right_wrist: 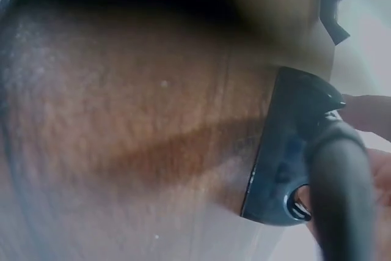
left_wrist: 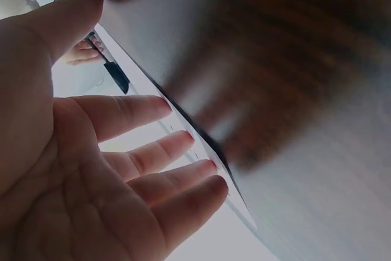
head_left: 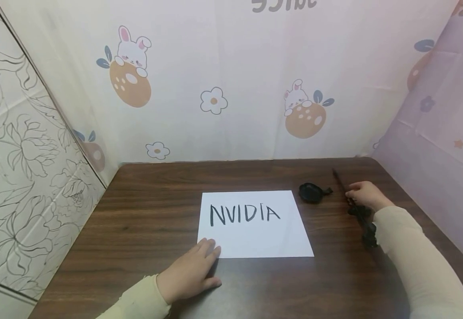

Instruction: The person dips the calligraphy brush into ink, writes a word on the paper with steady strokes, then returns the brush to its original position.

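Note:
My left hand (head_left: 191, 270) lies with its fingers extended over the lower left corner of a white paper sheet (head_left: 263, 243), which bears NVIDIA in black letters. In the left wrist view its fingertips (left_wrist: 211, 166) reach the sheet's edge. Far to the right, my right hand (head_left: 367, 195) pinches a long dark stick (head_left: 339, 179) that looks like a writing brush. A black notched rest (right_wrist: 278, 163) stands beneath the brush; the right wrist view shows the brush's thick shaft (right_wrist: 342, 194) in front of it. Whether brush and rest touch is unclear.
A small black dish with a short handle (head_left: 311, 193) sits between the sheet and my right hand. Another black object (head_left: 369, 235) lies near my right sleeve. Behind the brown wooden table (head_left: 147, 208) hangs a patterned curtain (head_left: 247, 66).

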Motion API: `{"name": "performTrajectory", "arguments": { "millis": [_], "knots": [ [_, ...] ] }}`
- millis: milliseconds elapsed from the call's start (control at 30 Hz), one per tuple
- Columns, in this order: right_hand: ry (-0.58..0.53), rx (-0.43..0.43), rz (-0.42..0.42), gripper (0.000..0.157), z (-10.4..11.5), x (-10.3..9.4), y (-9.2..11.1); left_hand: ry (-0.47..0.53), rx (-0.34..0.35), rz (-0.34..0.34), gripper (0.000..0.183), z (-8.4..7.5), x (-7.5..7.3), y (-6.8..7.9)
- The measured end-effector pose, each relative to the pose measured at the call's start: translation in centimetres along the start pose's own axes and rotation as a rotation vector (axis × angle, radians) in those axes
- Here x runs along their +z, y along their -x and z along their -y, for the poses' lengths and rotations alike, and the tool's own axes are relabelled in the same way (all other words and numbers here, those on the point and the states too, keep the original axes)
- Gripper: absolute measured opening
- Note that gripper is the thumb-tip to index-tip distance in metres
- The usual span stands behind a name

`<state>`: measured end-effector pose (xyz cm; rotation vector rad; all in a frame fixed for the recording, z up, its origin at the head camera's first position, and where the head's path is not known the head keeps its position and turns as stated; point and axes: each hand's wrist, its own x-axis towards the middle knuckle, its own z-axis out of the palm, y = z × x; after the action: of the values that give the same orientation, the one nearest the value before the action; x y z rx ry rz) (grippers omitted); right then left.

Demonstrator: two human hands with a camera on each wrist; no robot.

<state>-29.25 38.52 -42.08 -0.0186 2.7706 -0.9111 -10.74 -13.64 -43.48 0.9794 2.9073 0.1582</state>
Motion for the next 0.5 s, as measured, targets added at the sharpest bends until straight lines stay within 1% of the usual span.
{"name": "performTrajectory", "arguments": {
  "millis": [67, 100, 200, 300, 400, 500],
  "knots": [
    [0.000, 0.006, 0.002, 0.062, 0.1, -0.1, 0.0, -0.005, 0.007, -0.008, 0.074, 0.1, 0.0, 0.0],
    [0.022, 0.005, -0.005, 0.065, 0.3, -0.2, 0.1, -0.002, 0.011, -0.017, 0.074, 0.1, 0.0, -0.1],
    [0.127, -0.016, -0.032, 0.071, 1.0, -0.6, 0.3, 0.014, 0.015, -0.045, 0.076, 0.2, 0.1, -0.1],
    [0.234, -0.035, -0.052, 0.078, 2.3, -0.7, 0.6, 0.046, 0.006, -0.063, 0.077, 0.3, 0.1, -0.1],
    [0.234, -0.052, -0.056, 0.082, 4.1, -0.7, 1.1, 0.071, 0.008, -0.080, 0.076, 0.4, -0.2, -0.1],
    [0.223, -0.098, -0.114, 0.082, 5.8, -0.5, 1.6, 0.083, 0.008, -0.109, 0.074, 0.7, -0.6, -0.2]
  ]
}}
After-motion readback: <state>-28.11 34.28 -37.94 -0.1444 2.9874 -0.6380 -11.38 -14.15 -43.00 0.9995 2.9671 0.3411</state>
